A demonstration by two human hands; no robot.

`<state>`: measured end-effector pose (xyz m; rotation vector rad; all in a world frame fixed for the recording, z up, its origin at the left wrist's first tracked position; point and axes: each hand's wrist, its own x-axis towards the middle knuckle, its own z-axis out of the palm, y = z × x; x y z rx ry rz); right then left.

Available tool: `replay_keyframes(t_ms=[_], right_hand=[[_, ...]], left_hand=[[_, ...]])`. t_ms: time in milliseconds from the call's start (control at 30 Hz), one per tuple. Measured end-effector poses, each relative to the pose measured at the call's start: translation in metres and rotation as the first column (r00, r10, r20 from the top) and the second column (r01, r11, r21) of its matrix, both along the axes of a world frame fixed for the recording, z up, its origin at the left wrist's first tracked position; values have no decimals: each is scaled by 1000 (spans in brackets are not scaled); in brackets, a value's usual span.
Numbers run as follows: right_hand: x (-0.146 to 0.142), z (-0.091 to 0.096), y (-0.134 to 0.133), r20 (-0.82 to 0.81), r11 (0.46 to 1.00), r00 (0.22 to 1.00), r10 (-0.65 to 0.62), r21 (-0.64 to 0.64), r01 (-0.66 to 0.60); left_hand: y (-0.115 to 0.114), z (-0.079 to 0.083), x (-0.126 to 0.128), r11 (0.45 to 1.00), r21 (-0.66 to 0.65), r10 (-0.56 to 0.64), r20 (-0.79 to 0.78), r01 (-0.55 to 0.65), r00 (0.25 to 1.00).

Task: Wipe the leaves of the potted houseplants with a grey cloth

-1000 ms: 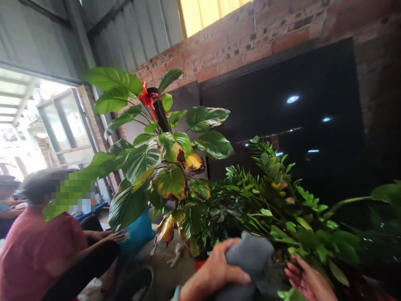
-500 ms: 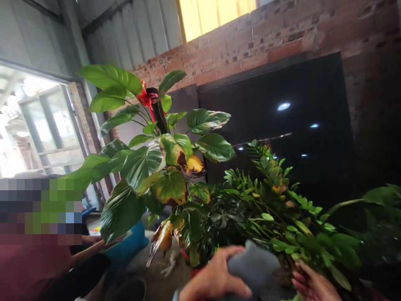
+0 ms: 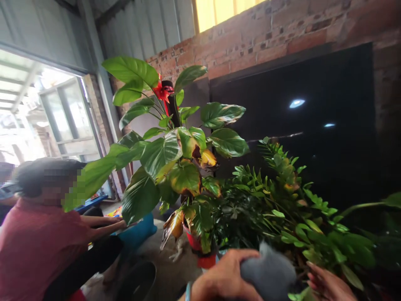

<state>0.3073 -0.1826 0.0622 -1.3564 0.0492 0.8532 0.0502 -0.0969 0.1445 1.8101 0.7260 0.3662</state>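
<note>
Our left hand [image 3: 230, 274] clasps the gray object [image 3: 269, 271], low, before the leafy plant [image 3: 313, 226] | our right hand [image 3: 332, 286] lies just beside its lower leaves [image 3: 352, 276]; whether pinching anything, we cannot tell.

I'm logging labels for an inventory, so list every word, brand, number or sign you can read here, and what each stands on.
None: no text can be read in this view.
Grey piece in the left grip: blurred, no lettering visible.
Red bow: no lettering visible.
Dark panel: bright spots, no lettering visible.
Red-and-yellow item: too small and blurred to tell whether it bears print.
</note>
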Motion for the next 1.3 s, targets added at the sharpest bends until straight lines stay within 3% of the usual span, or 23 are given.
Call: replay_keyframes(t_ms=[100,167,200,267,333,400,433,500,567,667,700,767,867,933,967,1033,1100,1167,1233,1300], right_hand=[[-2,-9,1,-10,999,999,37,26,-37],[-4,-16,5,1,998,998,60,35,-60],[-5,-19,7,5,997,998,69,38,-69],[-6,-24,10,10,997,997,73,40,-74],[-6,-28,10,21,997,998,65,43,-66],[-4,-30,6,29,997,998,60,40,-61],[-2,-31,3,28,997,998,60,41,-62],[0,-33,-2,-8,995,996,92,42,-92],[0,-34,-5,-35,991,992,124,63,-122],[-6,-34,-3,-8,987,992,130,101,-128],[-9,-34,-2,7,986,992,125,113,-125],[-12,-30,0,9,983,991,137,121,-137],[-10,-23,-2,-32,980,984,175,98,-171],[-4,-22,-8,-64,977,977,202,77,-197],[0,-24,-11,-77,973,972,221,81,-214],[6,-29,-17,-65,957,963,263,145,-251],[8,-34,-20,-22,930,954,299,229,-286],[6,-32,-17,14,916,954,299,275,-292],[1,-24,-11,3,934,964,266,247,-258],[-5,-11,-6,-24,955,974,225,205,-216]], left_hand=[[19,48,8,989,27,129,287,-142,949],[32,56,23,963,-12,247,446,-271,860],[36,50,32,948,-35,294,467,-315,834],[33,21,42,933,-55,347,392,-354,852],[20,-15,41,949,-65,315,124,-309,941],[3,-36,29,972,-66,217,-101,-224,971],[-3,-38,22,983,-68,160,-149,-171,976],[-7,-21,9,995,-46,77,-123,-83,989],[1,10,6,998,-4,60,38,-60,997],[21,44,17,985,17,156,326,-170,932],[26,45,23,976,11,198,385,-219,901],[28,28,29,966,0,239,388,-259,890],[14,-17,21,980,-12,201,72,-201,977],[4,-35,7,982,-25,180,-184,-188,966],[1,-35,1,982,-33,173,-237,-186,956],[3,-19,-7,988,-38,142,-158,-150,977],[14,10,-3,991,-2,133,86,-133,987],[28,31,12,982,34,165,315,-185,935],[37,31,30,963,38,226,416,-266,881],[36,7,42,954,42,264,353,-297,898]])
